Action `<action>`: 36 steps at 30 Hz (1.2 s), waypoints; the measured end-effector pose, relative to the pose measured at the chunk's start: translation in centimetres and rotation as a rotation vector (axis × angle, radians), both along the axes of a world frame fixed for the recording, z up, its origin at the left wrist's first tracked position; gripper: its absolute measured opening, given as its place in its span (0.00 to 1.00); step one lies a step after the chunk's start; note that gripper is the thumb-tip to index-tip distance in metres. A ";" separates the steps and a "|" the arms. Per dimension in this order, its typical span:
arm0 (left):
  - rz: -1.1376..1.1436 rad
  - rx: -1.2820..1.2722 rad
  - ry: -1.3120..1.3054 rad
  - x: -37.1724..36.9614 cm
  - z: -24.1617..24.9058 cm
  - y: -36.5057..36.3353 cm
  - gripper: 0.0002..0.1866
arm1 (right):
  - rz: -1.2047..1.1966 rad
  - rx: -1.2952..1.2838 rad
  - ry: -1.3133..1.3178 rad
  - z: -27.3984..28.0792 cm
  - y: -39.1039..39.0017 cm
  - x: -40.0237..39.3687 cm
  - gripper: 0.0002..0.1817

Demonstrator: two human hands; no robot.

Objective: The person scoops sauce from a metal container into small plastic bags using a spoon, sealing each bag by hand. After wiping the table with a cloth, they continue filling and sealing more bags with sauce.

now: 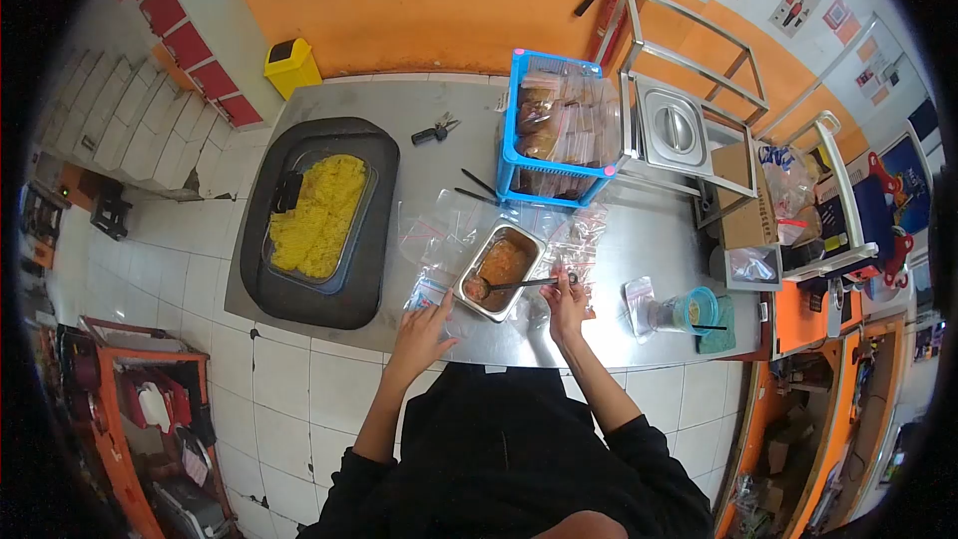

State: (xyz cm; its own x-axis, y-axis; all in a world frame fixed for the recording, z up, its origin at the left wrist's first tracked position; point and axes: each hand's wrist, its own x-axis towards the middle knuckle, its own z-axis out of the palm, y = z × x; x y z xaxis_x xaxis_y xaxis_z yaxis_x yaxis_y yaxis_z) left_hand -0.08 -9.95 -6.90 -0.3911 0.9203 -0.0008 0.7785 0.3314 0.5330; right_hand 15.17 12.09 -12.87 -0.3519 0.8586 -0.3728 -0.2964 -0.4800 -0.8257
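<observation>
In the head view a steel food pan (539, 254) of reddish-orange sauce stands near the table's front edge. A black ladle (529, 283) rests across it, its bowl dipped at the pan's left side. My right hand (567, 311) is closed around the ladle's handle, just right of the pan. To the pan's left my left hand (423, 335) lies with fingers stretched and thumb apart. Its fingertips reach the edge of a clear plastic bag (427, 287); whether they press on it is hard to see. More clear bags (579, 240) lie right of the pan.
A black tray (261, 284) with a container of yellow rice (324, 215) stands left. Behind the pan is a blue crate (509, 155) of bagged food. A blue-rimmed cup (677, 314) and green cloth (717, 329) sit right. Black tongs (477, 190) and keys (434, 132) lie farther back.
</observation>
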 end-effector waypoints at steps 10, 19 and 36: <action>0.056 0.046 -0.078 -1.4 1.4 -0.6 0.45 | 0.022 -0.329 0.090 -2.5 1.8 2.3 0.08; 0.117 0.101 -0.079 -2.1 1.8 -1.2 0.46 | 0.010 -0.276 0.235 -3.1 1.1 3.6 0.06; 0.159 0.125 -0.140 -2.3 1.5 -1.7 0.44 | 0.218 0.165 0.123 1.4 -0.7 2.8 0.11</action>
State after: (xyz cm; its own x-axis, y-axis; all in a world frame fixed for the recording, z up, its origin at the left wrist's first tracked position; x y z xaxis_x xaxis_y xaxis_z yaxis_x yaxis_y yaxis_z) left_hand -2.34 -11.60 -5.44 -0.5352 0.8435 0.0447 0.6375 0.3686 0.6766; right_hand 17.95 11.37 -11.48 -0.5689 0.8030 -0.1775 -0.3038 -0.4058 -0.8620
